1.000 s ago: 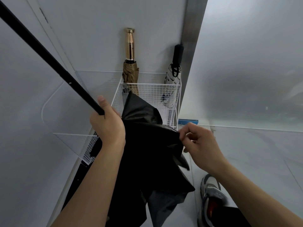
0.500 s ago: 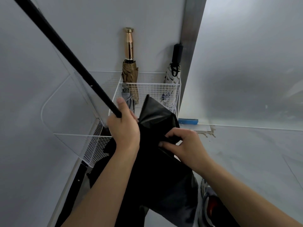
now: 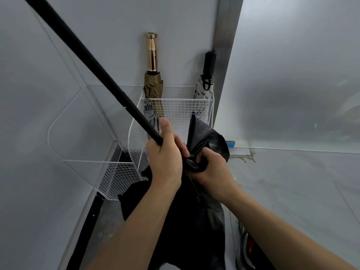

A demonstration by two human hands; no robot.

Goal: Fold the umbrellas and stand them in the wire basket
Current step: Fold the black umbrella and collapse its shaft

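A long black umbrella (image 3: pixel 91 67) slants from the upper left down to the centre, its loose black canopy hanging below my hands. My left hand (image 3: pixel 165 152) grips its shaft where the canopy begins. My right hand (image 3: pixel 212 170) is curled round bunched canopy fabric right beside the left hand. A flap of fabric sticks up above it. Behind stands the white wire basket (image 3: pixel 175 106) in the wall corner. In it stand a brown umbrella with a gold handle (image 3: pixel 153 75), a grey patterned umbrella with a black handle (image 3: pixel 206 82) and a short grey umbrella (image 3: pixel 151 115).
A second, lower white wire basket (image 3: pixel 111 176) sits to the left against the wall. A blue strip (image 3: pixel 230 143) lies at the wall base to the right. My shoe (image 3: pixel 245 246) shows at the bottom right on the grey floor.
Both hands have come together and moved right and forward toward the basket. My right hand went from pinching the canopy edge to gathering the fabric beside the left hand. The shaft stands steeper.
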